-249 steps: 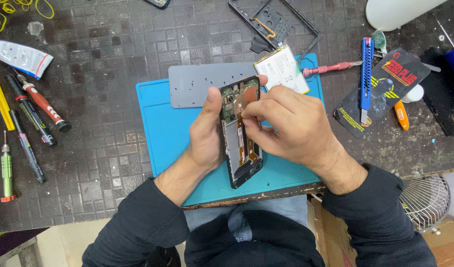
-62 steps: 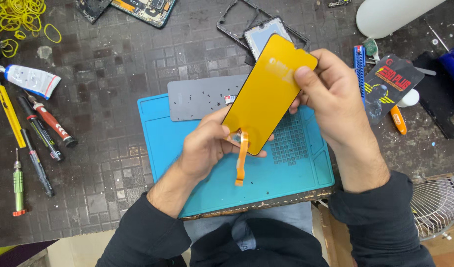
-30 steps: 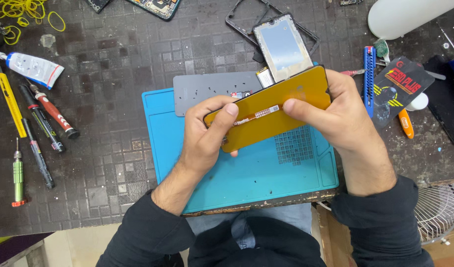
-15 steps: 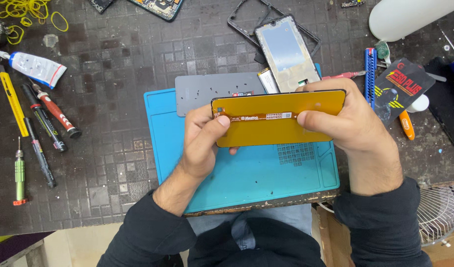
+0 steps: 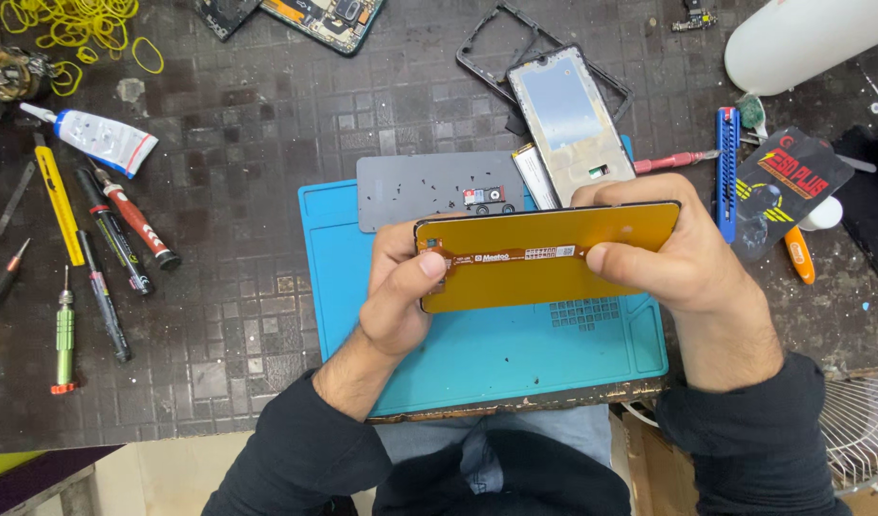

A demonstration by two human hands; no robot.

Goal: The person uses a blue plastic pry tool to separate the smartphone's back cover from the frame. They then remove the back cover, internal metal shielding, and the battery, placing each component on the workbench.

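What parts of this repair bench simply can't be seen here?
Head view only:
- Front of the yellow panel: faces away.
- Mat under it: hidden by panel, left hand and right hand.
- White bottle: cut off at top edge.
- Fan: cut off at right corner.

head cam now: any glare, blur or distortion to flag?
Head view: sharp throughout; soft, even overhead light. Pale reflection on the glossy phone frame panel; mild sheen on the orange display panel held by left hand and right hand. Slight wide-angle bending at the edges.
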